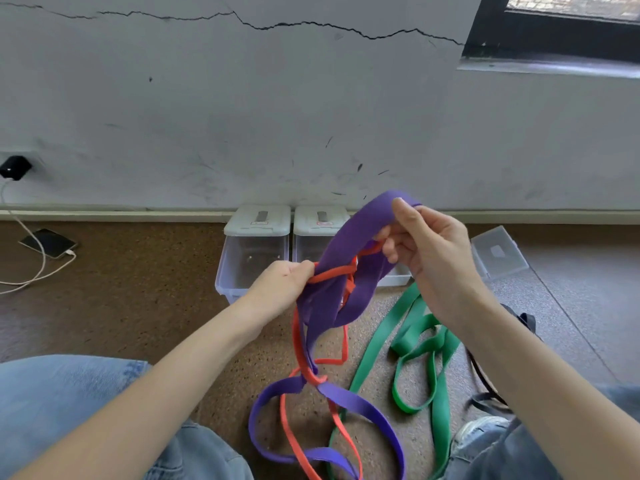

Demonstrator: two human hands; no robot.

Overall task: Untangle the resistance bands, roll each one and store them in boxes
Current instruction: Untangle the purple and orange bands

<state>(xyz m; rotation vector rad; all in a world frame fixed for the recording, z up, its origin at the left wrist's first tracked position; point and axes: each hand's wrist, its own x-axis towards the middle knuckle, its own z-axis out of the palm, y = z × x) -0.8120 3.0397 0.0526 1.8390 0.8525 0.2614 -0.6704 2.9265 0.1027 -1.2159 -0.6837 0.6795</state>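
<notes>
A wide purple band (349, 244) and a thin red band (296, 336) hang knotted together in front of me. My left hand (284, 284) pinches the red band where it crosses the purple one. My right hand (427, 245) is raised higher, gripping the top loop of the purple band with a strand of red running into its fingers. Both bands trail down to the floor between my knees. A green band (420, 344) lies loose on the floor to the right. Two clear boxes (254, 258) with white lids stand against the wall behind the bands.
A loose clear lid (498, 252) lies on the floor at the right. A phone (48, 242) on a white charging cable rests at the far left. A dark strap (485, 393) lies by my right knee. My jeans-clad legs frame the bottom corners.
</notes>
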